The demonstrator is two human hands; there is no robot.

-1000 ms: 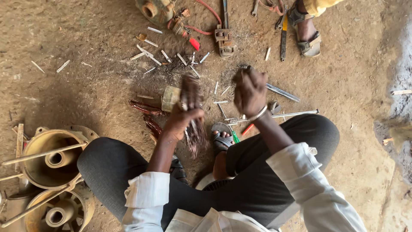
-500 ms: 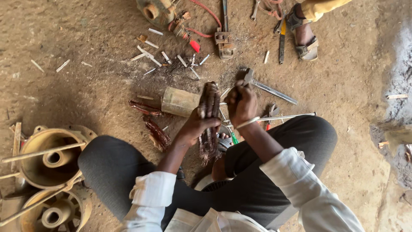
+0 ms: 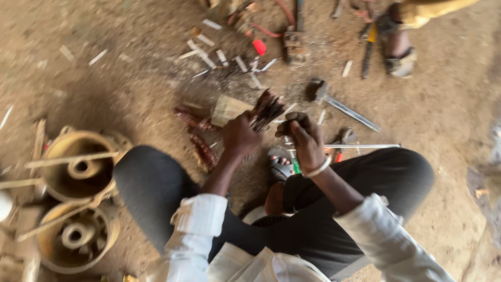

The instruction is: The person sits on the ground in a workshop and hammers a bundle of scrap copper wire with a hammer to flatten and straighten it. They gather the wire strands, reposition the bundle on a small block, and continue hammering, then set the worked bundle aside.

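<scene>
Left hand (image 3: 240,137) had shifted its grip, now fisted round a bundle of dark wires (image 3: 266,109) fanned above the dirt floor (image 3: 130,62). Right hand (image 3: 305,138) was curled beside it, contents unclear; the bundle had been regathered.

One camera sits on the person's head and looks steeply down over the white sleeves and bent knees onto the dirt floor (image 3: 104,62). It is close to the hands, just above them. Beyond the knees, at the upper edge, a hammer (image 3: 334,102) and another person's sandalled foot (image 3: 399,60) appear.
</scene>
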